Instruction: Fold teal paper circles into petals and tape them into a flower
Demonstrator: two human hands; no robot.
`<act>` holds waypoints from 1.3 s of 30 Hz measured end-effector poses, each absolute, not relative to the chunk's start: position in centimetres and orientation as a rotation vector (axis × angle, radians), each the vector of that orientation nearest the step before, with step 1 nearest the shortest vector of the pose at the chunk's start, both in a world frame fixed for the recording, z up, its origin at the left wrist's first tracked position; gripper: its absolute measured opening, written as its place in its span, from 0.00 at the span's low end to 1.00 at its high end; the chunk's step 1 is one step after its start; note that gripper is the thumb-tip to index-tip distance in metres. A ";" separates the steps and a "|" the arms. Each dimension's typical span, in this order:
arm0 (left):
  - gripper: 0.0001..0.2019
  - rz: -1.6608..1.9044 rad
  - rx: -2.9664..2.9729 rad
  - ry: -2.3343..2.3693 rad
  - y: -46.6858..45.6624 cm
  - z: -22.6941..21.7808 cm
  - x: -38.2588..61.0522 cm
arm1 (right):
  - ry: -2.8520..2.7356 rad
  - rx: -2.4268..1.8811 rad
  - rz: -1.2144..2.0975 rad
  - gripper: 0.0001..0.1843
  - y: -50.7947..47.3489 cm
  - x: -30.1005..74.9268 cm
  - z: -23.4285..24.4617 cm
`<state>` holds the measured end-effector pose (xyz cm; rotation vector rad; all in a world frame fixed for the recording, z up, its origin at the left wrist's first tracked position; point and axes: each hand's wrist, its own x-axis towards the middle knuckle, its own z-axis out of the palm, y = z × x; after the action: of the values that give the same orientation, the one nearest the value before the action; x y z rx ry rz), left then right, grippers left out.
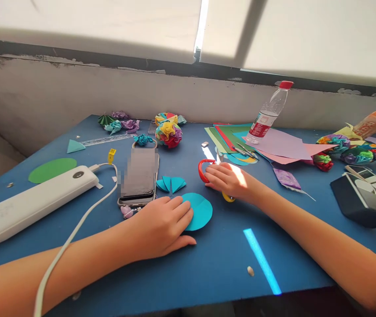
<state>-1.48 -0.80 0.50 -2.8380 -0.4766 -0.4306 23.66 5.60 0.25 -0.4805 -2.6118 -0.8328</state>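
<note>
My left hand (166,224) lies with its fingers stretched out over the left part of a blue paper circle (201,212), which is flat on the table. Scissors with a red handle loop (202,171) and a yellow one are under my right hand (229,180), whose fingers bend over them; the blades point away and the thumb is hidden. Just beyond the circle sits a folded blue paper piece (171,184) shaped like a fan. A phone (139,176) with a beaded charm lies left of it.
A white power bank (39,202) with a cable crossing my left forearm lies beside a green paper circle (52,170). Behind are paper flower balls (168,134), coloured sheets (280,143) and a bottle (265,116). A dark box (359,198) stands on the right.
</note>
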 end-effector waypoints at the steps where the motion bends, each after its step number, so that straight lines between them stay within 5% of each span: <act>1: 0.13 -0.447 -2.816 -0.477 -0.8 0.4 -1.5 | -2.664 -0.556 -0.752 0.09 5.7 23.6 0.1; 14: 0.14 -0.661 -2.689 -0.384 -0.8 0.3 -1.6 | -2.600 -1.022 0.331 0.34 5.8 24.3 -0.4; 22: 0.09 -0.724 -2.756 -0.460 -1.1 -0.2 -1.4 | -2.321 -0.654 -0.026 0.11 2.4 22.3 -0.9; 31: 0.09 -0.829 -2.877 -0.501 -0.7 -0.6 -1.8 | -2.464 -0.514 -0.164 0.05 -1.2 21.4 -0.8; 39: 0.09 -0.856 -2.917 -0.515 -0.3 -0.7 -2.0 | -2.588 -0.288 -0.368 0.14 -1.5 21.9 0.3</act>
<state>-2.03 -0.28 -0.72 -2.9169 -0.5146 -0.8557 21.94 -1.47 0.31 -0.2883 -2.5876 -0.3679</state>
